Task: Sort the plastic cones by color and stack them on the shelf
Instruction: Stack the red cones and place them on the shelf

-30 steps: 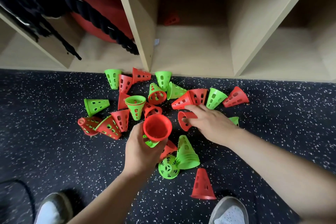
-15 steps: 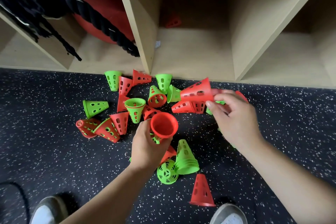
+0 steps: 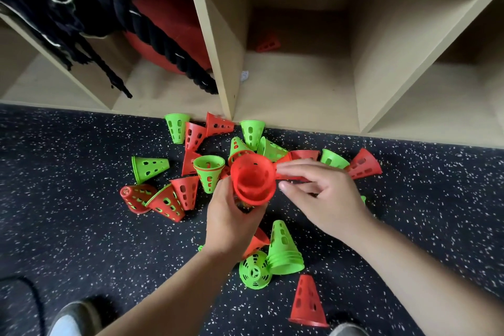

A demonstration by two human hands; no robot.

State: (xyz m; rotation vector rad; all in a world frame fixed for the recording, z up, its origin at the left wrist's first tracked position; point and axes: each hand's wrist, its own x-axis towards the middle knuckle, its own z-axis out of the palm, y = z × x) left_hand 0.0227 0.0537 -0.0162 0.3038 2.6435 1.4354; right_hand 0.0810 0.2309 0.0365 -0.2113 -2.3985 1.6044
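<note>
Okay: left hand [image 3: 231,224] fingers wrapped round red cone stack [image 3: 252,183], mouth up, above loose cones [image 3: 148,168] on floor [image 3: 81,226]. Right hand [image 3: 324,199] beside rim; pinching or free, cannot tell. Cones probably light, stiff, slick perforated plastic; grip tapered wall or rim.

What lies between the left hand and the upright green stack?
A tipped red cone, partly hidden behind the left hand, beside the green stack; the head view shows it.

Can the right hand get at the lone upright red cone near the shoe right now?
Probably yes. The upright red cone stands alone on the floor, with nothing on or against it, and the right hand seems to grip nothing.
</note>
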